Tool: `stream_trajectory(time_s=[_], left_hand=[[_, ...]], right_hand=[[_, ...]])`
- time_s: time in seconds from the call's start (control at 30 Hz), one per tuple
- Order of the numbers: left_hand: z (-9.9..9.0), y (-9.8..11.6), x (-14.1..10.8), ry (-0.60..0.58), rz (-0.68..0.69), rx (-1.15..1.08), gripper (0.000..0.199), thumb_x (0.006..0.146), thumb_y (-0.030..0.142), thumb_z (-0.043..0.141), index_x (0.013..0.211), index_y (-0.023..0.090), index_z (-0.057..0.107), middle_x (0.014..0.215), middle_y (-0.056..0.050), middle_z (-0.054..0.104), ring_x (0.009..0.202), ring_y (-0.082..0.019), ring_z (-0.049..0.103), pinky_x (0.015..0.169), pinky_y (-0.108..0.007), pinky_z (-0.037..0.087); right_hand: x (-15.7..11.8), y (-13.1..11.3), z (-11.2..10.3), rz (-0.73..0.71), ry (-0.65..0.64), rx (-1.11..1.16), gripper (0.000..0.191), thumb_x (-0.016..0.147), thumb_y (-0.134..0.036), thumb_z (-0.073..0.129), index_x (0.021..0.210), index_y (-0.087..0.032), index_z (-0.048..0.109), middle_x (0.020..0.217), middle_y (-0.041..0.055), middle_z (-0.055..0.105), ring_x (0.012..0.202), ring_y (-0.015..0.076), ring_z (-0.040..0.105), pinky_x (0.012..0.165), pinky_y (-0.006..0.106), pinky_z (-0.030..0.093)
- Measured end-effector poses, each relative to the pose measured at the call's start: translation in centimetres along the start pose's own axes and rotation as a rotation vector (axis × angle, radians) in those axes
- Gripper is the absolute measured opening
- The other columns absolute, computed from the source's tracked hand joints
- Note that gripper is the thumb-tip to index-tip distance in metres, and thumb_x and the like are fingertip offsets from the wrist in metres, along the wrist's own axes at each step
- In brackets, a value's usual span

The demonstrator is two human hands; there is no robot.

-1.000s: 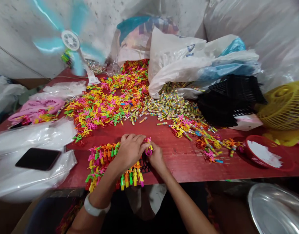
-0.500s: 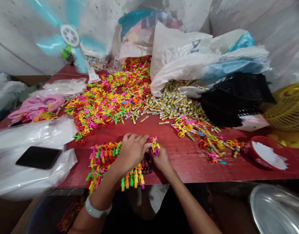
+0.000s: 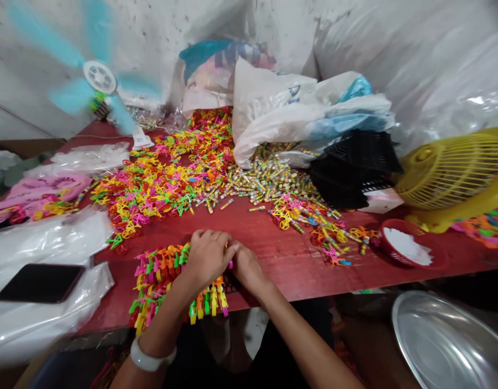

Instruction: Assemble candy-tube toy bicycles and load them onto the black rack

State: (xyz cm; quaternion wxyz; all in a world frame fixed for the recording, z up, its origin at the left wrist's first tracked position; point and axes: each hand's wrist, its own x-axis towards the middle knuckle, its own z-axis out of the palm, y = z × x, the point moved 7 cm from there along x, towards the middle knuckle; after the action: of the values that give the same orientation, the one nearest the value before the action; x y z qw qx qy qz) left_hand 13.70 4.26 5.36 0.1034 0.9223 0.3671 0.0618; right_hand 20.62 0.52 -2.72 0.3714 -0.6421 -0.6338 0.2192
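At the front of the red table, my left hand (image 3: 208,256) bends over the right end of a black rack (image 3: 231,283) filled with rows of colourful plastic clip toys (image 3: 157,265). My right hand (image 3: 249,267) meets it there, its fingers curled against the left fingertips. A bit of pink plastic shows between the two hands; the rest of what they hold is hidden. A white bangle is on my left wrist.
Loose plastic toys (image 3: 151,189) and candy-filled tubes (image 3: 273,178) lie heaped behind. A phone (image 3: 41,282) rests on plastic bags at left. At right are a red basket (image 3: 389,255), black racks (image 3: 356,165) and a yellow fan (image 3: 455,173). A blue-bladed fan (image 3: 99,76) spins.
The view has shifted a little to the right. The pink and yellow toy that stood up between my hands is now mostly covered, and my hands have closed together over the rack.
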Motion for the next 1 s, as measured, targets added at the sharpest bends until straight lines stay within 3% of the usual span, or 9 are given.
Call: stream_trajectory(time_s=[0.1, 0.27, 0.37, 0.47, 0.57, 0.67, 0.77, 0.87, 1.0], left_hand=[[0.1, 0.1, 0.2, -0.037, -0.020, 0.033, 0.027, 0.095, 0.037, 0.042, 0.097, 0.020, 0.063, 0.098, -0.005, 0.071, 0.098, -0.025, 0.059, 0.091, -0.045, 0.033], [0.4, 0.1, 0.3, -0.045, -0.041, 0.078, 0.026, 0.094, 0.035, 0.042, 0.095, 0.020, 0.064, 0.098, -0.006, 0.071, 0.097, -0.025, 0.059, 0.094, -0.046, 0.030], [0.6, 0.0, 0.3, -0.031, -0.041, 0.071, 0.027, 0.095, 0.036, 0.042, 0.096, 0.020, 0.064, 0.097, -0.006, 0.071, 0.097, -0.026, 0.059, 0.094, -0.048, 0.031], [0.6, -0.1, 0.2, -0.017, -0.043, 0.045, 0.032, 0.095, 0.040, 0.042, 0.101, 0.018, 0.063, 0.100, -0.008, 0.071, 0.100, -0.028, 0.059, 0.093, -0.049, 0.032], [0.4, -0.3, 0.1, 0.011, -0.040, -0.024, 0.036, 0.094, 0.043, 0.044, 0.113, 0.017, 0.059, 0.114, -0.010, 0.068, 0.110, -0.028, 0.056, 0.097, -0.049, 0.032], [0.0, -0.6, -0.2, 0.047, -0.045, -0.122, 0.034, 0.096, 0.035, 0.043, 0.123, 0.020, 0.053, 0.130, -0.010, 0.060, 0.123, -0.025, 0.049, 0.105, -0.050, 0.027], [-0.5, 0.0, -0.5, 0.020, 0.011, -0.217, 0.035, 0.096, 0.031, 0.042, 0.129, 0.023, 0.049, 0.135, -0.008, 0.056, 0.129, -0.022, 0.044, 0.112, -0.053, 0.017], [-1.2, 1.3, -0.8, -0.026, 0.105, -0.339, 0.032, 0.095, 0.027, 0.043, 0.126, 0.025, 0.052, 0.128, -0.005, 0.061, 0.123, -0.019, 0.051, 0.114, -0.051, 0.015], [-2.2, 1.5, -1.0, 0.080, 0.099, -0.353, 0.022, 0.093, 0.020, 0.045, 0.102, 0.024, 0.064, 0.099, 0.001, 0.072, 0.098, -0.015, 0.063, 0.114, -0.048, 0.017]], right_hand=[[0.2, 1.5, -2.4, -0.029, 0.027, 0.037, 0.017, 0.084, -0.011, 0.049, 0.083, -0.019, 0.064, 0.077, 0.0021, 0.063, 0.072, 0.0154, 0.058, 0.066, 0.024, 0.044], [-2.1, 7.9, -13.0, 0.377, 0.620, -0.238, 0.018, 0.086, -0.027, 0.052, 0.097, -0.016, 0.060, 0.100, 0.0125, 0.058, 0.087, 0.0238, 0.055, 0.077, 0.036, 0.043], [-2.4, 10.6, -15.4, 0.509, 0.618, -0.239, 0.013, 0.079, -0.026, 0.057, 0.087, -0.017, 0.059, 0.098, 0.0128, 0.057, 0.084, 0.0242, 0.056, 0.075, 0.037, 0.042], [-2.2, 11.2, -14.5, 0.448, 0.531, -0.136, 0.016, 0.079, -0.035, 0.057, 0.073, -0.020, 0.055, 0.080, 0.0075, 0.059, 0.075, 0.0223, 0.057, 0.070, 0.035, 0.045], [-2.7, 10.1, -11.7, 0.385, 0.448, 0.004, 0.027, 0.083, -0.046, 0.051, 0.081, -0.019, 0.054, 0.071, 0.0038, 0.060, 0.062, 0.0184, 0.058, 0.059, 0.032, 0.048], [-3.6, 7.6, -8.5, 0.331, 0.347, 0.329, 0.033, 0.083, -0.052, 0.051, 0.091, -0.020, 0.051, 0.065, -0.0008, 0.059, 0.051, 0.0155, 0.057, 0.050, 0.028, 0.048], [-4.3, 3.9, -6.2, 0.262, 0.214, 0.657, 0.034, 0.080, -0.051, 0.061, 0.095, -0.021, 0.053, 0.066, -0.0019, 0.060, 0.054, 0.0147, 0.059, 0.052, 0.027, 0.050], [-4.5, 0.8, -5.3, 0.187, 0.118, 0.704, 0.027, 0.084, -0.046, 0.059, 0.092, -0.020, 0.056, 0.065, -0.0016, 0.060, 0.055, 0.0136, 0.059, 0.054, 0.026, 0.050], [-5.1, -0.6, -4.4, 0.138, 0.084, 0.666, 0.017, 0.087, -0.037, 0.056, 0.089, -0.021, 0.058, 0.072, 0.0002, 0.062, 0.057, 0.0129, 0.060, 0.056, 0.026, 0.051]])
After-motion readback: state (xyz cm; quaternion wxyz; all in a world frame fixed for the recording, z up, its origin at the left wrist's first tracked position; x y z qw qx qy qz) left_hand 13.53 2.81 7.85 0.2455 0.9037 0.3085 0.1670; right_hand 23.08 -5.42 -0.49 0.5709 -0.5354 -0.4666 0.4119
